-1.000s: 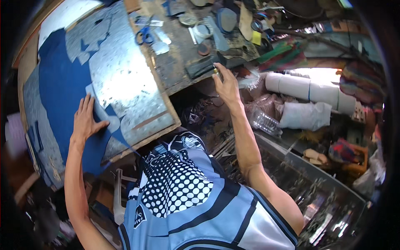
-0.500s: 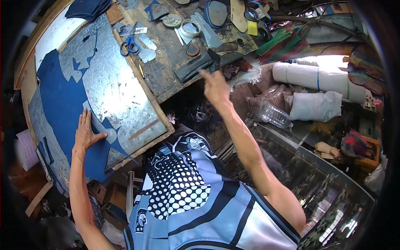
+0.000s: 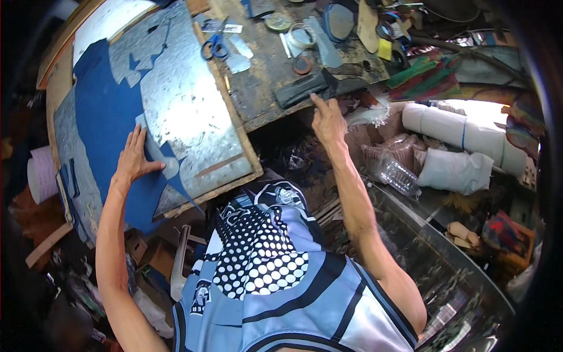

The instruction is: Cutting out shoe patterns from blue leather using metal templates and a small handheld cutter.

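My left hand lies flat with fingers stretched on a blue sheet, which looks like leather or fabric. Under its fingertips and beside its thumb is a pale grey, long pattern piece with a rounded end. The sheet rests on a scuffed metal-topped board. At the near edge of the wooden bench, my right hand has curled fingers against a dark, flat block. Whatever those fingers hold, if anything, is too small to make out.
Blue-handled scissors, pale pattern pieces, a tape roll and a brown ring lie on the wooden bench. To the right are a white roll, a plastic bottle and a white sack.
The whole view has shifted, so the bench sits farther right and higher. My right hand's fingers look more curled by the dark block. The left hand stays on the pattern piece.
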A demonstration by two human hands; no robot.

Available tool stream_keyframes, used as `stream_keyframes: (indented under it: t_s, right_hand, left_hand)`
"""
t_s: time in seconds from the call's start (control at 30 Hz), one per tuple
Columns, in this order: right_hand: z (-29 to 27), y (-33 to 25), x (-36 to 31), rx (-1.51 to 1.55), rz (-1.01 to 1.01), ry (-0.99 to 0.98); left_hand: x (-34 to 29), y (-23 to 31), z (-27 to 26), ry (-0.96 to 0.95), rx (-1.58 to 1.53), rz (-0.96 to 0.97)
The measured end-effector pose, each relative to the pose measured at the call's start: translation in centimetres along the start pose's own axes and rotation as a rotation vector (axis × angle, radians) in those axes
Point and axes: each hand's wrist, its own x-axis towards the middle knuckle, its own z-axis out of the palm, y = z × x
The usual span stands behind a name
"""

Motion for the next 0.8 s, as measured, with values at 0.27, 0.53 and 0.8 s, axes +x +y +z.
stream_keyframes:
  t_s: [0.27,0.53,0.8]
  right_hand:
    - [1.0,-1.0,-1.4,-0.097,-0.164,-0.057]
    - [1.1,-2.9,-2.7,0.011,-0.202,-0.086]
    - [1.3,-3.1,-2.7,0.033,-0.209,-0.076]
  left_hand:
    - [-0.3,0.0,0.1,-0.042,0.024,-0.062]
    - [-0.2,-1.0,1.3,-0.007,0.026,-0.032]
    - [0.0,-0.6,0.8,-0.021,0.031,-0.038]
